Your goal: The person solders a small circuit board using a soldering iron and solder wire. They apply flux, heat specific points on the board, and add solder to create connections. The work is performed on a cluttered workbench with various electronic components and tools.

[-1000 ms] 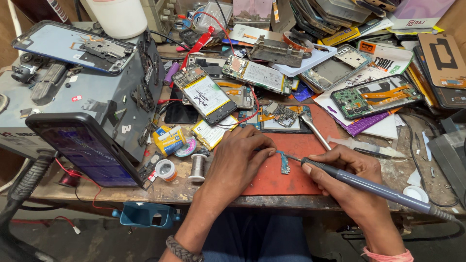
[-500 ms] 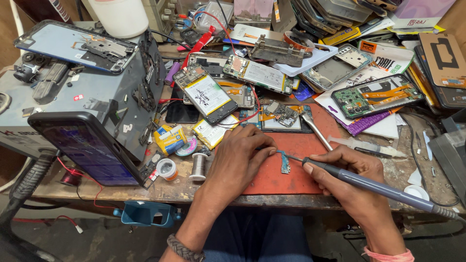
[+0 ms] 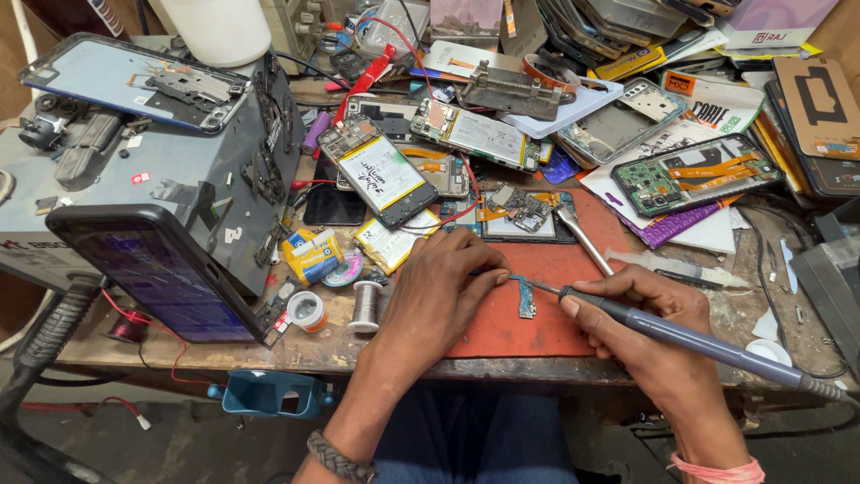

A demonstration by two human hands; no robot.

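Nothing moved: right hand (image 3: pixel 640 327) still grips soldering iron (image 3: pixel 708 342), left hand (image 3: pixel 439 291) pinning small board (image 3: pixel 525 300) beside solder spool (image 3: pixel 365 306).

Worn wooden tabletop (image 3: pixel 224 345), front edge scuffed and stained. A red work mat (image 3: pixel 537 309) lies at centre front; on it rests a small blue circuit strip (image 3: pixel 525 298). Left of the mat: a solder wire spool (image 3: pixel 365 305), a small round tin (image 3: pixel 306 310), a yellow packet (image 3: pixel 312 254) and a flat battery (image 3: pixel 391 240). A grey equipment box (image 3: pixel 170 170) occupies the left end, with a dark phone (image 3: pixel 161 269) leaning against its front. Behind the mat lie opened phones (image 3: pixel 381 170), one with a green circuit board (image 3: pixel 699 175) exposed, plus metal tweezers (image 3: pixel 587 240). The right rear holds stacked phone frames and papers (image 3: pixel 708 233).
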